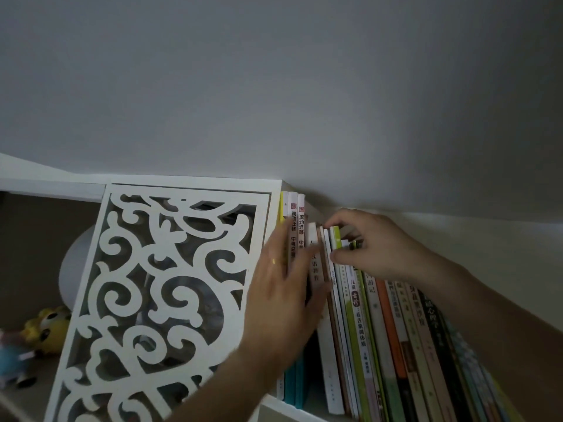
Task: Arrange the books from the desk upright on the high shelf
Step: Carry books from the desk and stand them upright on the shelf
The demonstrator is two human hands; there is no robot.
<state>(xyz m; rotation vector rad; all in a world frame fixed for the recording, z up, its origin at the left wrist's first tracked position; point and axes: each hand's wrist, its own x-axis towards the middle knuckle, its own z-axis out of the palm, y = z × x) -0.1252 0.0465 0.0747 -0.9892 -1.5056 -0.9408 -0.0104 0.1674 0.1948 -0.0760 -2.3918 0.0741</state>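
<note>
A row of books [393,324] stands upright on the high white shelf [286,411], spines facing me. Two tall books with red characters [297,214] stand at the left end beside a yellow-green one. My left hand [280,300] lies flat with straight fingers against the spines of the leftmost books. My right hand [374,245] reaches over the top of the row and pinches the upper edges of a few thin books [330,239], thumb in front and fingers behind. The books to the right lean slightly rightward.
A white carved fretwork panel [158,293] closes the compartment left of the books. Further left, an open compartment holds a yellow plush toy [48,327] and a blue toy [12,357]. The grey wall [274,86] rises behind the shelf.
</note>
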